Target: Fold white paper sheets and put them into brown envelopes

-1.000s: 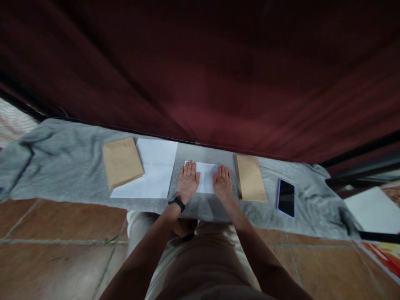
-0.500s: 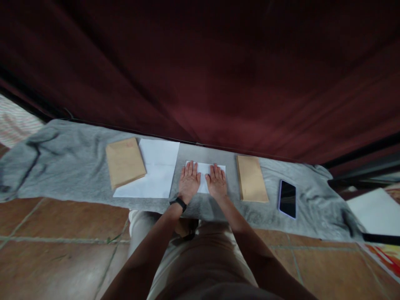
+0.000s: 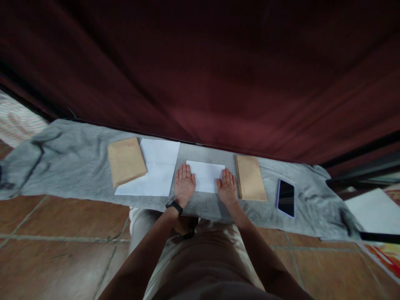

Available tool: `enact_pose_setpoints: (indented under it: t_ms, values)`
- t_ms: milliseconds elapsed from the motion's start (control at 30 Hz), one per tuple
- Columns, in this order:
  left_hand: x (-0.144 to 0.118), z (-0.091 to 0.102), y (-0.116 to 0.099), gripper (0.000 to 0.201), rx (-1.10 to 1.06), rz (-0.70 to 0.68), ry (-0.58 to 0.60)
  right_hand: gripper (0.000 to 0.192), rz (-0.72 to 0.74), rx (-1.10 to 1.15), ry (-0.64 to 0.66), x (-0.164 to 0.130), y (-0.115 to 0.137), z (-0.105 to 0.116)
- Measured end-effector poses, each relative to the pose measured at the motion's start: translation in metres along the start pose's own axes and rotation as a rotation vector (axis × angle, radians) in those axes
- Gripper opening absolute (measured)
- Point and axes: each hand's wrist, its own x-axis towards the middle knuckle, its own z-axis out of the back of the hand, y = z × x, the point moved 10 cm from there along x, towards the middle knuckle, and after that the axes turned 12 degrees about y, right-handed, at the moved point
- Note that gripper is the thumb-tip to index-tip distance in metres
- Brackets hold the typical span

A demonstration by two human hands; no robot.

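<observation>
Both hands lie flat with fingers released: left hand at the folded paper's 9 o'clock edge, right hand at 3 o'clock, on the grey cloth covering the floor.

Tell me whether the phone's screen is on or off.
Off: the purple-edged smartphone lies face up on the grey cloth, screen wholly black.

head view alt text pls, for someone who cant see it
A person's left hand and right hand lie flat at either side edge of a folded white paper on a grey cloth spread over a tiled floor. A brown envelope overlapping a white sheet lies left; another brown envelope and a phone lie right.
</observation>
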Motion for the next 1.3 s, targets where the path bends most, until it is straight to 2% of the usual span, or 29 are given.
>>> enact_pose_setpoints:
  t_ms: [100, 167, 267, 367, 500, 633, 733, 867, 1000, 1133, 1300]
  values:
    - [-0.008, 0.007, -0.011, 0.063, 0.015, -0.031, -0.026, 0.061, -0.006, -0.003, 0.01, -0.003, 0.0, 0.002]
    - [-0.015, 0.006, -0.036, 0.062, 0.026, -0.152, 0.004, 0.061, -0.016, -0.001, 0.02, -0.003, 0.0, 0.004]
    - [-0.031, -0.01, -0.081, 0.058, 0.04, -0.41, 0.123, 0.062, -0.019, 0.009, 0.049, -0.002, 0.001, 0.004]
    - [-0.041, -0.025, -0.098, 0.056, 0.041, -0.487, 0.201, 0.062, -0.019, 0.018, 0.089, -0.001, 0.001, 0.003]
    - [-0.035, -0.029, -0.081, 0.057, 0.03, -0.435, 0.215, 0.063, -0.028, 0.021, 0.085, -0.001, 0.001, 0.005]
    - [-0.02, -0.019, -0.053, 0.057, 0.042, -0.362, 0.204, 0.062, -0.046, 0.016, 0.074, 0.001, 0.001, 0.008]
    - [-0.012, -0.012, -0.04, 0.056, 0.069, -0.301, 0.207, 0.061, -0.044, 0.025, 0.084, 0.009, 0.01, 0.01]
    - [-0.009, -0.013, -0.041, 0.056, 0.109, -0.284, 0.209, 0.057, 0.066, 0.071, 0.164, 0.022, 0.045, 0.001]
    - [-0.012, -0.017, -0.05, 0.056, 0.134, -0.348, 0.22, 0.055, 0.146, 0.063, 0.233, 0.024, 0.071, -0.011]
    - [-0.012, -0.019, -0.051, 0.056, 0.146, -0.382, 0.227, 0.054, 0.14, 0.037, 0.212, 0.02, 0.067, -0.012]
    - [-0.013, -0.017, -0.048, 0.056, 0.112, -0.36, 0.232, 0.056, 0.115, 0.019, 0.187, 0.018, 0.052, -0.01]
